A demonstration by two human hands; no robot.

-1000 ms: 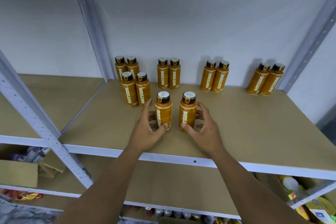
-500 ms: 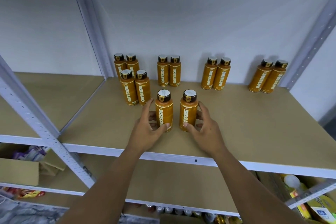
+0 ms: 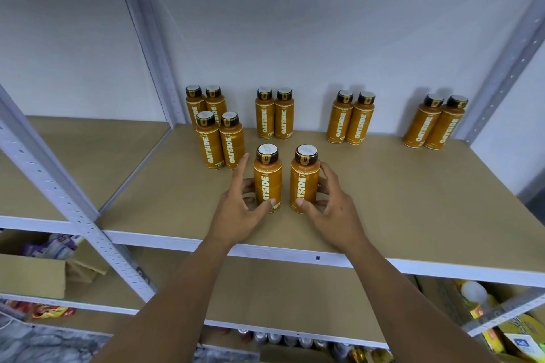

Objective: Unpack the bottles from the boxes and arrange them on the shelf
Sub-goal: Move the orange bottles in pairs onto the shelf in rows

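On the shelf [image 3: 413, 200], left hand [image 3: 236, 212] curls round left bottle [image 3: 267, 180], right hand [image 3: 336, 215] round right bottle [image 3: 305, 183], both upright

The left forearm [image 3: 177, 298] and right forearm [image 3: 398, 295] are bare along their whole visible length. The left hand [image 3: 237, 215] and right hand [image 3: 334, 214] are bare too, with short fingernails.

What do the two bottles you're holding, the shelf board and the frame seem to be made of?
Left bottle and right bottle: probably plastic under a glossy orange printed sleeve, given the soft sheen; dark caps, pale tops. Shelf board: matte tan, grainless, likely fibreboard. Frame: white-painted metal, punched holes.
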